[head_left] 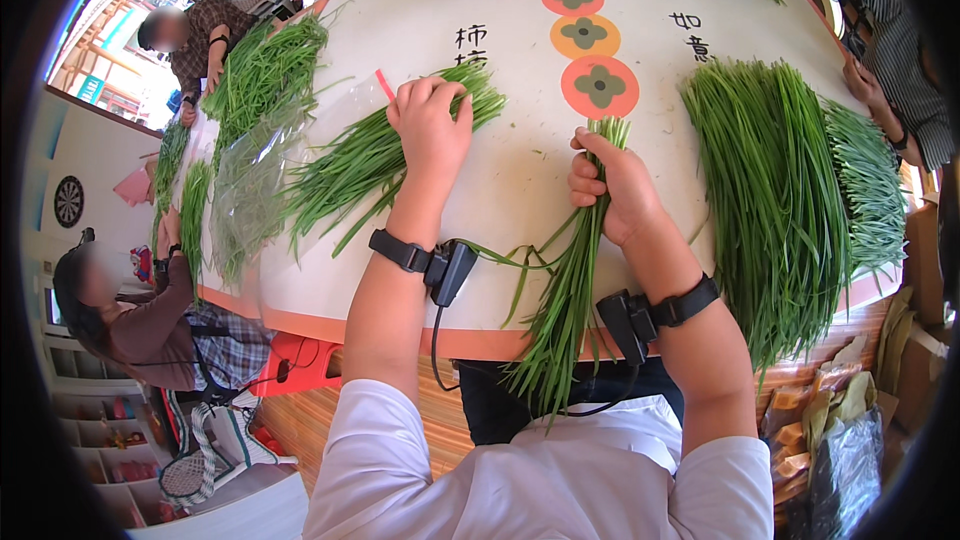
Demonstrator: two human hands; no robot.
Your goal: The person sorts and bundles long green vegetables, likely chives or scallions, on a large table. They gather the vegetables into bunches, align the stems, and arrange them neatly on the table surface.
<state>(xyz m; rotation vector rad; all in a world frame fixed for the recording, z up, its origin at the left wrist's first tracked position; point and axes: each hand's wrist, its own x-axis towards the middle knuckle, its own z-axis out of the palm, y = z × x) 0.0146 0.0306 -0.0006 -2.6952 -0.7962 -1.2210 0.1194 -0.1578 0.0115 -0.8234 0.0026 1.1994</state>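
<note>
My right hand (pixel 622 188) is closed around a slim bunch of garlic chives (pixel 568 305). Its pale cut ends stick up past my thumb, and the long green leaves hang over the table's near edge toward my lap. My left hand (pixel 434 130) rests on a loose pile of garlic chives (pixel 350 172) left of centre, fingers bent down over the stems near the cut ends. Some fingertips are hidden among the stems. A few stray leaves stretch from beside my left wrist to the bunch in my right hand.
A large neat stack of chives (pixel 765 210) lies on the right, overhanging the white table's edge (pixel 400 332). Clear plastic bag (pixel 262 175) and more chives (pixel 262 70) are on the left. Co-workers sit left, such as a person in brown (pixel 160 315); another stands right in stripes (pixel 900 50).
</note>
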